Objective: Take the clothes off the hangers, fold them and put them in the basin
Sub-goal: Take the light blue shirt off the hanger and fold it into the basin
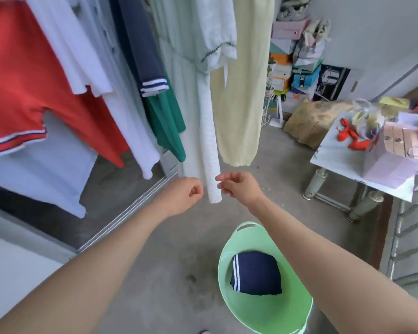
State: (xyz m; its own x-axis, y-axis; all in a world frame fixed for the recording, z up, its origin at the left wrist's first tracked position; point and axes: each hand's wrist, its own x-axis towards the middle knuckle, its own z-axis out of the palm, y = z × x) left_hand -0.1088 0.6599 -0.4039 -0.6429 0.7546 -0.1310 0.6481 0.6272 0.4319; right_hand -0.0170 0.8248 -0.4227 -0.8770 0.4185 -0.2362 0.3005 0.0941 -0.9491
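Observation:
A long white ribbed garment [210, 150] hangs from above, its lower end level with my hands. My right hand [239, 186] reaches it from the right, and its finger and thumb tips pinch the garment's right edge. Just to the left of that same end is my left hand [185, 195], fingers curled in, with nothing visible in its grip. A pale yellow garment [239, 104] hangs right behind. On the floor below stands the light green basin [227, 239], with a folded navy garment [256, 276] with white stripes in it.
More clothes hang at the left: a red shirt [22, 75], white shirts, a navy sleeve [143, 51] and a green piece [167, 119]. At the right stands a metal-legged table [333, 153] with bags on it. Stacked boxes [290, 61] fill the far corner.

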